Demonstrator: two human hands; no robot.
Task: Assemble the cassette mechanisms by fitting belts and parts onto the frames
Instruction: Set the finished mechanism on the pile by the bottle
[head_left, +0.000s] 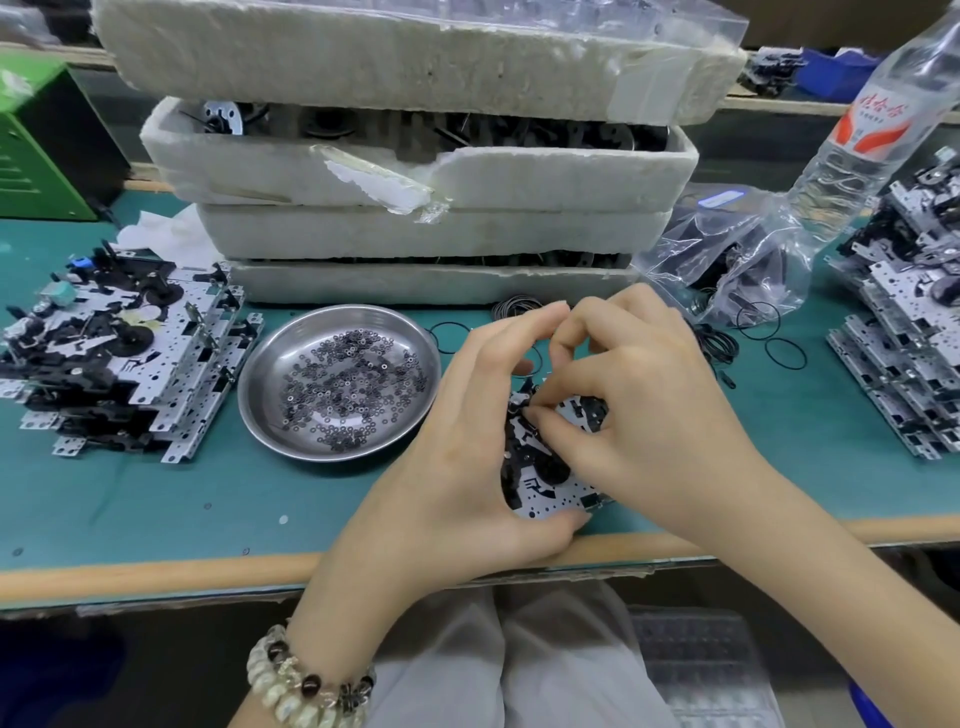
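Cassette mechanism frame (550, 499) lies at the near edge of the surface (130, 499), long axis running roughly away from the person, left hand (467, 441) clasping its left side, right hand (634, 405) over its far half, grip pinched narrow on a small part (531, 413).

Left hand (467, 441): fingers arched, thumb curled round frame (545, 501) edge.
Right hand (639, 395): fingers bent, thumb and forefinger pinching at frame's middle.
Both forearms bare.
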